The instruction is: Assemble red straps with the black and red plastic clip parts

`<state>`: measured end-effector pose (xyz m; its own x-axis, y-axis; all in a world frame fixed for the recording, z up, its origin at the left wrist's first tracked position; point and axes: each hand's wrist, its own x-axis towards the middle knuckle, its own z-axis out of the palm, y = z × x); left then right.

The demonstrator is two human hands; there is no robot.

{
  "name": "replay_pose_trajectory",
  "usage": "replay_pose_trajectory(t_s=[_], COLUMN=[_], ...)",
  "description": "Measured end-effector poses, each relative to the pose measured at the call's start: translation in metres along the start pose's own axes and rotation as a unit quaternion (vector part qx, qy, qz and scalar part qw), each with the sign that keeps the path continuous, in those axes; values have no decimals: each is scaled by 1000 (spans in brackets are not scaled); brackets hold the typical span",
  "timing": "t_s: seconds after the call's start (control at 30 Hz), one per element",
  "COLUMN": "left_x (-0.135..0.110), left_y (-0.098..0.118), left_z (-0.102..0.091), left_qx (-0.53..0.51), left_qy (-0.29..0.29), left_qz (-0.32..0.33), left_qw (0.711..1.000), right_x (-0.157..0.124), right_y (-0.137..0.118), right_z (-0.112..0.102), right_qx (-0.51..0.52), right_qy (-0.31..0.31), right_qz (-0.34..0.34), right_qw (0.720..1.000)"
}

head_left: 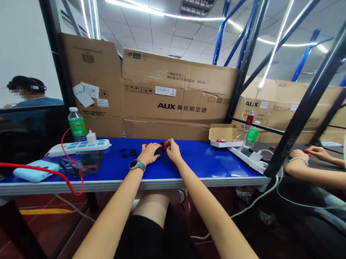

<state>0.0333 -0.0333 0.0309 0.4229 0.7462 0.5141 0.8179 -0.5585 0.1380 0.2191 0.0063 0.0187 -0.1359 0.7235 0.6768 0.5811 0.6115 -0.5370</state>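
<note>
The fingers of the left hand (pixel 150 153) and right hand (pixel 172 149) pinch narrowly on a small red plastic piece (pixel 161 147), held between them on the blue worktop (pixel 198 156). It looks light and stiff, best gripped by its ends. Small black pieces (pixel 128 153) lie left of the fingers.

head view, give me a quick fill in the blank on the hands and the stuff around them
The small object between the left hand and the right hand is ____.
The watch sits on the ____ wrist.
The table top under the hands is ____.
The bottle behind the white power strip has a ____ label.

Missing words: red, left, blue, green
</note>
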Motion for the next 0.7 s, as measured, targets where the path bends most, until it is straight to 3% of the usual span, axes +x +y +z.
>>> replay_pose_trajectory(t_s=[0.1, 0.47, 0.7], left_x=[2, 4, 5], left_y=[1, 4, 4], left_z=[-2, -10, -9], left_qx=[-8, -7, -13], left_qy=[14, 36, 39], left_qz=[5, -10, 13], left_qw=[1000, 999, 999], right_x=[0, 0, -3], right_y=[2, 5, -7], right_z=[-2, 1, -7], right_qx=[43, 80, -1], right_qy=[19, -17, -55], right_qz=[14, 51, 69], right_qw=[999, 995, 996])
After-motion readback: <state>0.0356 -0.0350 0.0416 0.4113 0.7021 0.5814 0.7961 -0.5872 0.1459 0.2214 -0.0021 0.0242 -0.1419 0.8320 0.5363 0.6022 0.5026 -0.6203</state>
